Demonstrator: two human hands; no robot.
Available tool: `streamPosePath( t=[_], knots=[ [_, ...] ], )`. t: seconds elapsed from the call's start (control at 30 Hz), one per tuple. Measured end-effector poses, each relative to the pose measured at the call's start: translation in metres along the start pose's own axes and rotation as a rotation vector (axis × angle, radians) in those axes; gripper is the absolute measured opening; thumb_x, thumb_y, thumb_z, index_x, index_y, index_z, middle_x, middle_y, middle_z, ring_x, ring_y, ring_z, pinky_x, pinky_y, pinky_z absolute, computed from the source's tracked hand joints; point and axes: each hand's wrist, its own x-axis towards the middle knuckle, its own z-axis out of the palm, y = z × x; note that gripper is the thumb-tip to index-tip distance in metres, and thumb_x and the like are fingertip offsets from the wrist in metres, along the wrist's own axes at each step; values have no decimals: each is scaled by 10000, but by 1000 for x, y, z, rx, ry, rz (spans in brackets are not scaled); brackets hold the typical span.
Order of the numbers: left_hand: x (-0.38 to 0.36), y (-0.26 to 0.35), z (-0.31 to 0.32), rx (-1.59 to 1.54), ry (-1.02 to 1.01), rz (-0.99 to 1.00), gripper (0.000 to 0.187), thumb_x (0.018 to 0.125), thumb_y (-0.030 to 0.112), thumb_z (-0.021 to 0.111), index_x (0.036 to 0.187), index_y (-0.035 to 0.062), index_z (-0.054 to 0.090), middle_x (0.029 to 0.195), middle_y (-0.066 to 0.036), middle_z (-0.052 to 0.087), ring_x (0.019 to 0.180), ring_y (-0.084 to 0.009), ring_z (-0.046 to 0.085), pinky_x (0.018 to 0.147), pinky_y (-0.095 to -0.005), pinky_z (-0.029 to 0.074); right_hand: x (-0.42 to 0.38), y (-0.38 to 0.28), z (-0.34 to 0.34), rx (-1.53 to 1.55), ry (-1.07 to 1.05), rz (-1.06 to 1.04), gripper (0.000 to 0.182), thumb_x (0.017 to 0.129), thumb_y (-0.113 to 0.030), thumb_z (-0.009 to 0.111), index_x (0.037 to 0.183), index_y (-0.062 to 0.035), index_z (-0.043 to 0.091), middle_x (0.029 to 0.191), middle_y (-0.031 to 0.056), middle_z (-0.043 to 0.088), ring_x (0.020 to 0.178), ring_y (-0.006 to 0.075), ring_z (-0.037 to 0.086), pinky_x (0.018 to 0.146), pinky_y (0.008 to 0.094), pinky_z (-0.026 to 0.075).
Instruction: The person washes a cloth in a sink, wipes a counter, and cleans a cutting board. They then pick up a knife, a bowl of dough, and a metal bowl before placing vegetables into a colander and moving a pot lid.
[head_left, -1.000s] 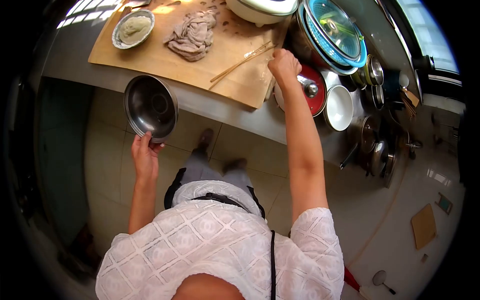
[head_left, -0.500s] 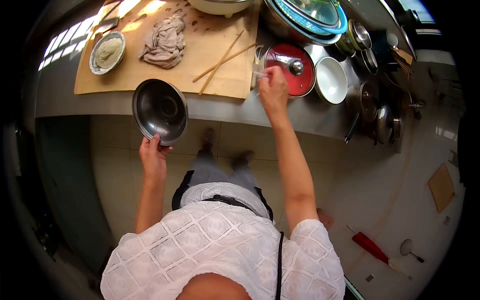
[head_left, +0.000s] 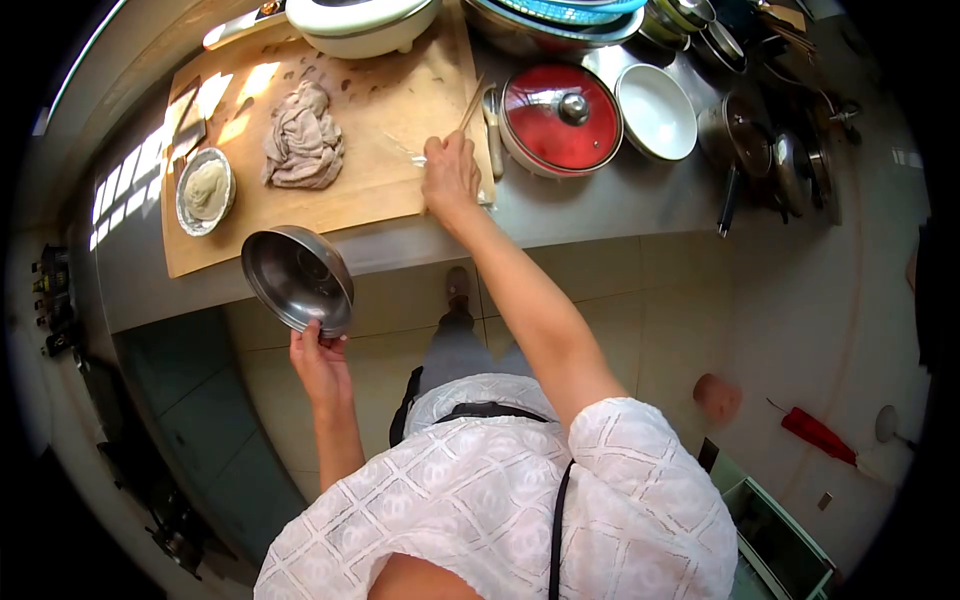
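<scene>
My left hand (head_left: 322, 365) grips the rim of a metal bowl (head_left: 305, 280), thumb inside. The bowl is tilted, its hollow facing up and left, in front of the counter edge. My right hand (head_left: 452, 182) is closed around chopsticks (head_left: 473, 104) at the right side of the wooden board (head_left: 385, 120); their tips stick out above the knuckles, and the rest is hidden. A small whitish, see-through scrap (head_left: 416, 159) shows by the fingers. Left on the board are a crumpled cloth (head_left: 304, 140) and a bowl of dough (head_left: 207, 191).
Right of the board stand a pot with a red lid (head_left: 562, 118) and a white bowl (head_left: 656, 112). A pan with a black handle (head_left: 729, 200) sits farther right. At the back are a white appliance (head_left: 362, 25) and stacked basins (head_left: 560, 35). A knife (head_left: 187, 140) lies at the board's left.
My right hand has moved left from beside the red lid onto the board. The crossed chopsticks are now gathered in it. The view has turned; my left hand still holds the bowl.
</scene>
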Motion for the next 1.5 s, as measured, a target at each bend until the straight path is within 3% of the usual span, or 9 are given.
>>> streamPosePath(
  t=[0.17, 0.4, 0.57, 0.67, 0.87, 1.0, 1.23, 1.37, 1.5],
  knots=[
    [5, 2, 5, -9, -41, -63, 165, 809, 98, 476, 968, 54, 470, 826, -27, 538, 677, -98, 528, 551, -221, 461, -11, 23, -33, 30, 91, -23, 292, 696, 39, 452, 975, -47, 451, 903, 147, 425, 791, 346, 513, 609, 429, 438],
    [4, 2, 28, 15, -68, -90, 180, 806, 96, 485, 981, 55, 467, 825, -29, 543, 672, -99, 536, 537, -211, 467, -23, 38, -9, -48, 244, 60, 308, 728, -32, 456, 1036, -37, 458, 912, 113, 453, 806, 281, 513, 603, 379, 446],
    [9, -9, 30, -1, -142, -96, 188, 802, 89, 490, 986, 55, 466, 851, -35, 546, 687, -105, 543, 537, -216, 468, -29, 42, -6, 6, 231, 104, 559, 716, -399, 561, 1123, -46, 415, 956, 128, 443, 805, 304, 518, 597, 397, 453],
    [7, -12, 41, -11, -150, -92, 189, 799, 94, 499, 981, 55, 467, 847, -34, 551, 682, -107, 546, 539, -215, 470, -28, 38, -15, 27, 164, 124, 612, 702, -389, 588, 1147, -26, 374, 966, 129, 439, 740, 298, 551, 549, 402, 458],
    [1, -1, 47, 51, -152, -137, 186, 803, 106, 489, 976, 42, 466, 810, -45, 551, 654, -114, 545, 534, -207, 461, -23, 36, -18, 143, -5, 530, 350, 714, -268, 582, 940, -20, 482, 937, 198, 500, 732, 348, 558, 631, 466, 430],
    [4, -2, 37, 70, -107, -133, 170, 811, 109, 480, 964, 36, 465, 791, -55, 549, 642, -135, 551, 531, -207, 460, -21, 36, -23, 237, 41, 756, 340, 703, -284, 590, 896, -13, 519, 910, 210, 525, 758, 370, 542, 672, 468, 416],
    [9, -3, 53, 57, -142, -101, 162, 809, 101, 484, 951, 27, 462, 778, -72, 549, 628, -142, 553, 535, -212, 476, -40, 55, -48, 434, -236, 571, 331, 687, -313, 607, 804, -15, 525, 796, 190, 572, 785, 355, 542, 676, 442, 418],
    [5, -3, 77, 85, -171, -54, 152, 815, 103, 475, 944, 25, 461, 765, -76, 554, 625, -145, 557, 518, -208, 472, -102, 83, -77, 288, -308, 103, 249, 718, -250, 582, 833, -54, 481, 814, 136, 530, 731, 347, 526, 627, 446, 403],
    [-9, -13, 119, 98, -235, -42, 148, 817, 106, 471, 941, 27, 461, 759, -76, 555, 624, -149, 557, 512, -206, 464, -183, 127, -152, 265, -416, 124, 243, 719, -257, 588, 847, -84, 476, 825, 88, 519, 711, 302, 535, 596, 407, 415]
  ],
)
